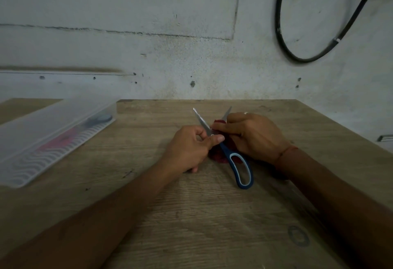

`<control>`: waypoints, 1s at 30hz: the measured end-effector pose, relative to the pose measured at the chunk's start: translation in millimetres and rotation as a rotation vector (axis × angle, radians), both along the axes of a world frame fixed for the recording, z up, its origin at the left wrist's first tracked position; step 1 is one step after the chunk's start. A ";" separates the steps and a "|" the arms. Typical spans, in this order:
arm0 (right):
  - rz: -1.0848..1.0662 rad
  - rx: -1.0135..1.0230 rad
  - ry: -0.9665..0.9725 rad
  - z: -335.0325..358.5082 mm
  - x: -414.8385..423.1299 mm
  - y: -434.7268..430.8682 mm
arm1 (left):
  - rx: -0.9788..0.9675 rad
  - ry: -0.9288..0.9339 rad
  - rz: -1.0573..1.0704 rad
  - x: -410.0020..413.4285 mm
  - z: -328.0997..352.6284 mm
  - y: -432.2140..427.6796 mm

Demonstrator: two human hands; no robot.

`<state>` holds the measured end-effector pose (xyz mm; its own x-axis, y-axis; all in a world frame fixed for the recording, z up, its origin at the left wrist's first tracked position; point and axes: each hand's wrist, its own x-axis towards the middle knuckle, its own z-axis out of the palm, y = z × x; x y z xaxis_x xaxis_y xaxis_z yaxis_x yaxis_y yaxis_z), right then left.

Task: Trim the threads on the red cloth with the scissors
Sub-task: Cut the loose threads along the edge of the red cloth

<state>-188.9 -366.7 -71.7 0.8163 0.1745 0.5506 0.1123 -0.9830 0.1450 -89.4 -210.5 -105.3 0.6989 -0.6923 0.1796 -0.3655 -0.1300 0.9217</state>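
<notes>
One head view looks forward and down, close over the table [191,215] (wall [148,34] beyond fingers [217,139]).

The scissors [225,145] lie on the table [191,215] near its middle, blades toward the far edge, handle toward the near edge, over the cloth [219,154]. The left hand [189,151] rests left of them, the right hand [255,135] right. A tray [42,141] sits at the left edge.
</notes>
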 end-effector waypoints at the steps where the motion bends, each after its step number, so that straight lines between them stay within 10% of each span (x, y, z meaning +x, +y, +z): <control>1: -0.027 -0.009 0.013 1.8 0.1 -0.6 | 0.011 -0.033 0.022 -1.6 0.1 -0.6; 8: -0.160 -0.100 0.038 13.5 -3.4 5.8 | 0.138 -0.287 0.144 -8.0 16.3 2.2; 20: -0.153 -0.184 -0.449 25.5 -16.4 21.4 | 0.187 -0.927 0.426 -27.1 39.1 11.9; 24: -0.152 -0.190 -0.463 23.9 -16.3 20.4 | 0.156 -0.902 0.321 -23.3 42.7 11.9; 30: -0.147 -0.256 -0.418 19.9 -13.7 26.8 | 0.144 -0.352 -0.046 -8.5 53.3 18.8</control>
<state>-202.6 -339.9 -51.8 0.5612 0.2466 0.7901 -0.1432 -0.9113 0.3861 -97.9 -191.8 -51.9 0.5795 -0.7572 0.3013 -0.6646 -0.2250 0.7125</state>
